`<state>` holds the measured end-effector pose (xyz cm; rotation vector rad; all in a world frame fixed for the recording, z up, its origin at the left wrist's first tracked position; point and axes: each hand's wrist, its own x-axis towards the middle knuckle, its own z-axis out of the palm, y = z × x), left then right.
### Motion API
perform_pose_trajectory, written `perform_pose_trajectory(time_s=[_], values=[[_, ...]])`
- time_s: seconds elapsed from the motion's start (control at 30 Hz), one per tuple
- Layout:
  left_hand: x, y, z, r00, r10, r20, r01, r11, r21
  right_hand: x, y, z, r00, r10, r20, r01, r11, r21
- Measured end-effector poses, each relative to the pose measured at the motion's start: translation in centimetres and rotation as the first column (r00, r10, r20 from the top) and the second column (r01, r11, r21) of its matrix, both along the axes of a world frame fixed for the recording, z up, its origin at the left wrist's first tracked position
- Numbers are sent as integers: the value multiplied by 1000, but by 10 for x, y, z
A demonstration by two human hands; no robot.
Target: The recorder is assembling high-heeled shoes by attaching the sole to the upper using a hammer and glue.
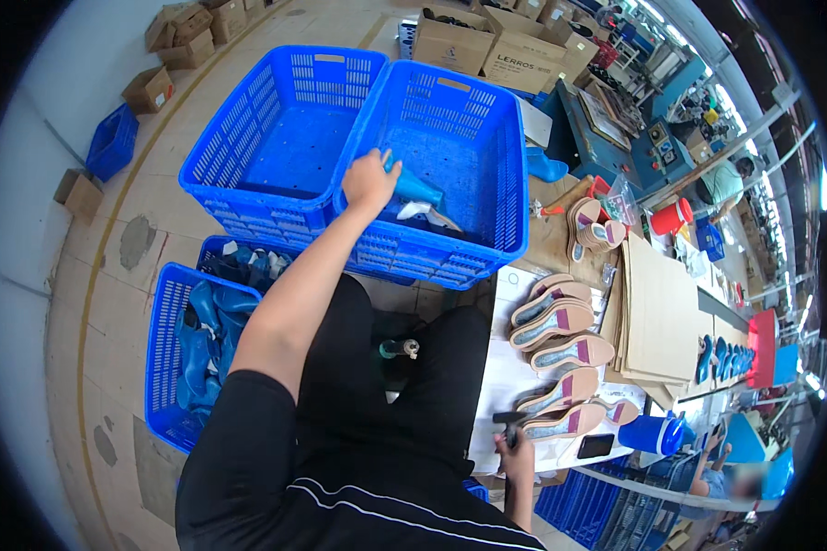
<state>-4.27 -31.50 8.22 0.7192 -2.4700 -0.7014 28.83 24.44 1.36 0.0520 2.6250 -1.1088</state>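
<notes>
Left hand (372, 182): fingers gripping blue shoe last (420, 191) at blue crate (515, 188).
Right hand (518, 456): fingers wrapped round hammer (508, 419) beside shoe soles (557, 321).

Pale wall (37, 184) along left. Floor (179, 285) light, tiled, blotched with dark patches (138, 241); yellow line (89, 294) running near the wall. Worktop (495, 386) at right, part white-surfaced. Bright strip lights (676, 35) overhead, upper right.

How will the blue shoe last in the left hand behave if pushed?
The blue shoe last is probably stiff, given its moulded-looking form. It may be slippery, as its surface looks smooth, and could rock or roll on its rounded sides.
</notes>
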Motion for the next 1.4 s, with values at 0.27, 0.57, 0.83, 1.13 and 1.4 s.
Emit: perform_pose_trajectory(time_s=[0.27, 0.57, 0.83, 1.13, 1.4], values=[[80, 10, -15, 819, -366, -443, 280, 927, -249, 20, -33, -7, 945, -218, 245, 244, 967, -78], [437, -78, -174, 839, 531, -118, -540, 840, -59, 0, 1, -74, 953, -297, 61, 287, 949, 133], [681, -126, -358, 266, 620, 738, -886, 459, -66, -13, -21, -63, 998, 48, -39, -29, 922, 385], [716, -142, -416, 599, 396, 696, -786, 456, 417, -12, -53, -50, 994, 94, 49, -106, 884, 455], [558, -208, -382, 718, 214, 663, -431, 884, 182, 5, -43, -32, 992, 127, -14, -97, 820, 564]])
